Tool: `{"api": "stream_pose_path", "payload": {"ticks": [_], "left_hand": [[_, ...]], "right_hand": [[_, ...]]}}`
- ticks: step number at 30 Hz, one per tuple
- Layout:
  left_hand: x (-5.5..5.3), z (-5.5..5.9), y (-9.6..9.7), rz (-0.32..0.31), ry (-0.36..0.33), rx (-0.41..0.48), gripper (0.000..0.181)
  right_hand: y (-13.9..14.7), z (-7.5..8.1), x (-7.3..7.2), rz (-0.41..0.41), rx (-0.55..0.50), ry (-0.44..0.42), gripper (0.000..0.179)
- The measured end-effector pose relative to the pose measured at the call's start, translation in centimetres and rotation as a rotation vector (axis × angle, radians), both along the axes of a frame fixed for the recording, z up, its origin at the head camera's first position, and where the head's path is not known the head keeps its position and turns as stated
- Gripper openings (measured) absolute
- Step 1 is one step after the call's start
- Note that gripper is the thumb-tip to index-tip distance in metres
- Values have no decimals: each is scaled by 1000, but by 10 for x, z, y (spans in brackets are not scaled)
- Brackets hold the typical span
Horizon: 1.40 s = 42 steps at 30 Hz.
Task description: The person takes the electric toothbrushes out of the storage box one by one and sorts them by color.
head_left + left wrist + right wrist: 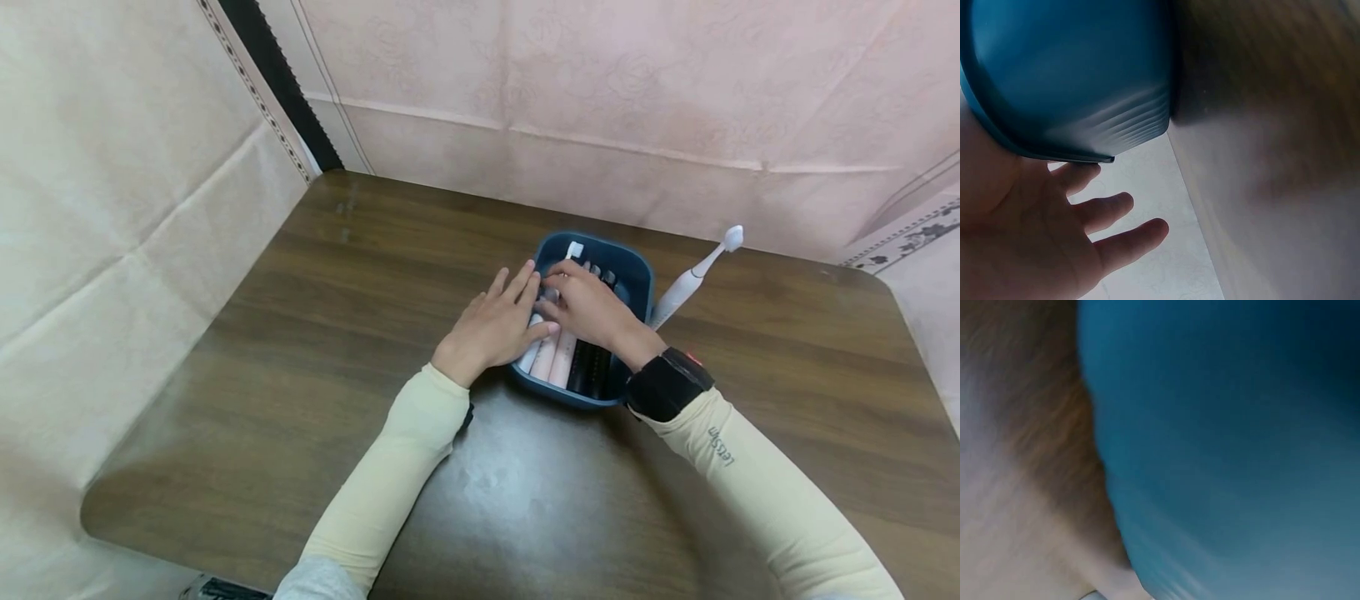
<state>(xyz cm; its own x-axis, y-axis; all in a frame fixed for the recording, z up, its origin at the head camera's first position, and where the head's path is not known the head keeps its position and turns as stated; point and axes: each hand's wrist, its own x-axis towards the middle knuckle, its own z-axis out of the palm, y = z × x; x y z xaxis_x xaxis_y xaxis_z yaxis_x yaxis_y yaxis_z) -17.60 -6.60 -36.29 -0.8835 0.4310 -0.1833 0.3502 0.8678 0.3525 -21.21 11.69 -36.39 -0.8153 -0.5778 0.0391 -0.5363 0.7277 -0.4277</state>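
Note:
A dark blue plastic basket point(636, 265) stands on the table, holding several electric toothbrushes side by side: a white toothbrush point(529, 357) at the left, pale pink handles point(561, 360) beside it, then black handles point(581, 367). My left hand point(491, 327) rests over the basket's left rim with its fingers extended; the left wrist view shows this hand point(1041, 231) against the basket's outer wall point(1072, 69). Inside the basket, my right hand point(592, 307) bends its fingers and thumb around the upper part of a toothbrush at the left side, partly hidden by the hand.
Another white electric toothbrush point(678, 296) sticks up at a slant at the basket's right side, its lower end hidden. The brown wooden table point(300, 375) spreads around the basket. Pale patterned cloth point(600, 92) hangs behind the table's far edge.

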Motion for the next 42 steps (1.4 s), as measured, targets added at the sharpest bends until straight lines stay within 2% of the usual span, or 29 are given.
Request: {"api": "stream_pose_path", "payload": {"ticks": [10, 22, 30, 34, 42], "left_hand": [[-1, 1, 2, -8, 8, -23, 82], [0, -2, 1, 5, -11, -3, 83], [0, -1, 1, 2, -12, 1, 83], [0, 0, 2, -2, -12, 2, 82], [-1, 1, 3, 8, -16, 18, 84]], "right_hand": [[6, 5, 7, -65, -233, -11, 36], [5, 1, 14, -54, -298, 30, 33], [-1, -1, 22, -37, -429, 51, 30], [-2, -3, 26, -90, -458, 60, 30], [-2, -3, 29, -201, -527, -14, 30]]}}
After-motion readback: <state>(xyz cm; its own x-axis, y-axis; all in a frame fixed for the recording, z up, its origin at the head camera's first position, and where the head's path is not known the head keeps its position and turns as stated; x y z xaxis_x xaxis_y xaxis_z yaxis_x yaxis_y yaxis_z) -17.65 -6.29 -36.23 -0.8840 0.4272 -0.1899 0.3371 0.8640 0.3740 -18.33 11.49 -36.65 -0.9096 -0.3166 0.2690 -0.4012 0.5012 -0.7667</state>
